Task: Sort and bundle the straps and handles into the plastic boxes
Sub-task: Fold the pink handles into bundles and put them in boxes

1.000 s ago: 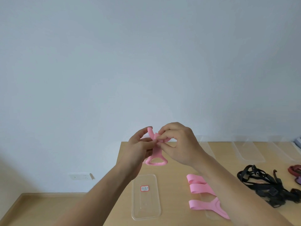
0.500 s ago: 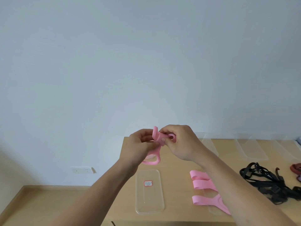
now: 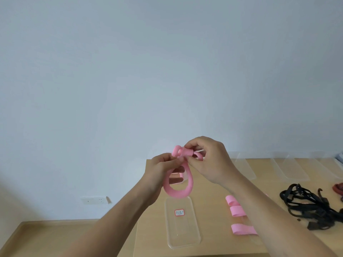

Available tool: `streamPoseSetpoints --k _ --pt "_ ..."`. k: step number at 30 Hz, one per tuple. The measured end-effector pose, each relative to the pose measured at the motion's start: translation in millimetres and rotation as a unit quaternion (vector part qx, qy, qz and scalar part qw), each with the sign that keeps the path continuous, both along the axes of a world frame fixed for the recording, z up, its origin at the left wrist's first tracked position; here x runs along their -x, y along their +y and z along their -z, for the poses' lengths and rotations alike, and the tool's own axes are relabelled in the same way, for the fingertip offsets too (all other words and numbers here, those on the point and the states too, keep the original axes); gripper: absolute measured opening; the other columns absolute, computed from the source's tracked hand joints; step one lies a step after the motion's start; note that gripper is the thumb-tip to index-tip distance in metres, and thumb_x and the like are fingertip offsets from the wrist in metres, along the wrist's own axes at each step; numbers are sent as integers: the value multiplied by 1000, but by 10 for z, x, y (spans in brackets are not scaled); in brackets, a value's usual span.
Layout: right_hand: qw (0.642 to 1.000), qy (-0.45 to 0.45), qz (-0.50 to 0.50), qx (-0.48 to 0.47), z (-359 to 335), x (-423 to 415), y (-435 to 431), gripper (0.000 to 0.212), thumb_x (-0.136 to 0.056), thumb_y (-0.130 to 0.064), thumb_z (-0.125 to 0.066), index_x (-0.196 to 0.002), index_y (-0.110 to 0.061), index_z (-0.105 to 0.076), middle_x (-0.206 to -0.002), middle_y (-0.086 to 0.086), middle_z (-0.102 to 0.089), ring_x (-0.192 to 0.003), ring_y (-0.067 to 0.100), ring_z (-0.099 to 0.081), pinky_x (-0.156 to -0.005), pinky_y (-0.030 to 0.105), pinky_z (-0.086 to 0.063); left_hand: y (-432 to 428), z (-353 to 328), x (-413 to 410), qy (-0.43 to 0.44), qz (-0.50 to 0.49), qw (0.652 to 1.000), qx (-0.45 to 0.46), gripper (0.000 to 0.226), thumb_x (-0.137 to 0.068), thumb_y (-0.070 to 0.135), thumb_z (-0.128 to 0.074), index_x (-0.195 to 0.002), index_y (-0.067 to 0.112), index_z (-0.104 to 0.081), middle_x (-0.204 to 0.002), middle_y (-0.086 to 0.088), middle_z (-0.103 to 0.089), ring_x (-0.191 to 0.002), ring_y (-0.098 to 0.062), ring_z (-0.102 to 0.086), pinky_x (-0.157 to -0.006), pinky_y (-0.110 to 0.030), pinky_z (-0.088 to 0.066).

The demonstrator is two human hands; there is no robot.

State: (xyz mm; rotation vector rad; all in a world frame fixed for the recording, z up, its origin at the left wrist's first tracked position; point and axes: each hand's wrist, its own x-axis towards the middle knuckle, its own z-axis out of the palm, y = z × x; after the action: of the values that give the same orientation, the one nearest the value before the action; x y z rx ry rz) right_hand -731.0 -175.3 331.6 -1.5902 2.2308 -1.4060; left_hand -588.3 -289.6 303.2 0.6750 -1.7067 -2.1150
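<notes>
Both my left hand [image 3: 161, 168] and right hand [image 3: 207, 160] pinch the pink strap [image 3: 182, 182], its loop hanging above the clear labelled lid [image 3: 182, 225]. My right forearm partly covers more pink straps [image 3: 236, 210]; black straps [image 3: 311, 206] lie further right.

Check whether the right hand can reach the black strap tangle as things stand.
Probably, path-wise: the black strap tangle lies uncovered on the table on that side, nothing between. But the right hand and left hand both pinch the pink strap, so it must let go first.
</notes>
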Motion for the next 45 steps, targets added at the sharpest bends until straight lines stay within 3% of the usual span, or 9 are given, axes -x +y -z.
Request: streamPoseSetpoints --k 7,14,21,26,29,34,38,41,45 --pt "995 93 7 29 159 -253 -176 19 -76 -1 -78 -82 -16 -68 -90 -5 -61 -80 12 -64 -72 34 -54 -149 15 -137 35 80 995 -37 51 -101 49 -59 -121 2 -68 -122 -13 -69 -102 -34 -66 -88 -42 -56" --pt "995 -28 -22 -90 249 -276 -226 13 -93 -12 -67 -98 -24 -64 -91 -10 -73 -84 11 -69 -77 36 -56 -286 227 -180 11 112 987 -112 38 -98 35 -64 -130 14 -70 -134 -12 -69 -119 -41 -69 -89 -48 -59" --pt "991 29 -3 -131 532 -150 -405 9 -85 -23 -70 -92 -23 -64 -86 -9 -68 -83 13 -64 -73 36 -53 -322 507 -6 3 71 981 -178 29 -91 12 -64 -117 5 -74 -112 -11 -76 -96 -33 -72 -91 -49 -62" --pt "991 90 21 -98 914 -71 -512 20 -72 -6 -76 -82 -21 -69 -81 -12 -64 -78 9 -53 -65 14 -38 -372 745 164 -22 -13 976 -214 29 -95 -5 -57 -122 -1 -69 -104 -16 -75 -86 -28 -71 -87 -48 -63" --pt "992 79 -7 -93 1098 55 -543 28 -67 1 -76 -87 -19 -73 -89 -10 -70 -89 14 -61 -75 23 -49 -439 855 272 -30 -29 972 -229 32 -93 -15 -53 -120 -6 -68 -98 -18 -72 -86 -28 -73 -84 -44 -63" --pt "988 47 -79 -122 1387 299 -525 52 -61 -18 -93 -109 -15 -73 -114 -8 -68 -110 9 -56 -95 11 -39 -558 1101 506 -43 -74 963 -254 41 -85 -23 -54 -122 -10 -65 -103 -25 -66 -96 -41 -73 -81 -40 -63" --pt "993 26 -72 -94 1553 522 -595 29 -70 -3 -85 -95 -10 -72 -100 -2 -68 -87 19 -66 -74 37 -56 -565 1254 698 -85 -72 969 -222 49 -69 -7 -73 -117 -1 -68 -99 -23 -71 -95 -36 -75 -81 -39 -63" --pt "995 12 -65 -69 1650 674 -674 24 -73 -5 -84 -91 -12 -70 -92 -4 -68 -81 17 -66 -68 37 -56 -659 1330 785 -117 -63 975 -178 52 -71 11 -80 -122 9 -70 -113 -16 -75 -105 -31 -75 -91 -42 -62" --pt "994 30 -51 -96 1793 899 -856 30 -73 -20 -90 -94 -11 -70 -91 -1 -71 -74 22 -66 -63 34 -55 -858 1401 858 -222 -132 966 -18 47 -78 43 -78 -122 30 -69 -118 14 -73 -101 -3 -72 -82 -29 -58"
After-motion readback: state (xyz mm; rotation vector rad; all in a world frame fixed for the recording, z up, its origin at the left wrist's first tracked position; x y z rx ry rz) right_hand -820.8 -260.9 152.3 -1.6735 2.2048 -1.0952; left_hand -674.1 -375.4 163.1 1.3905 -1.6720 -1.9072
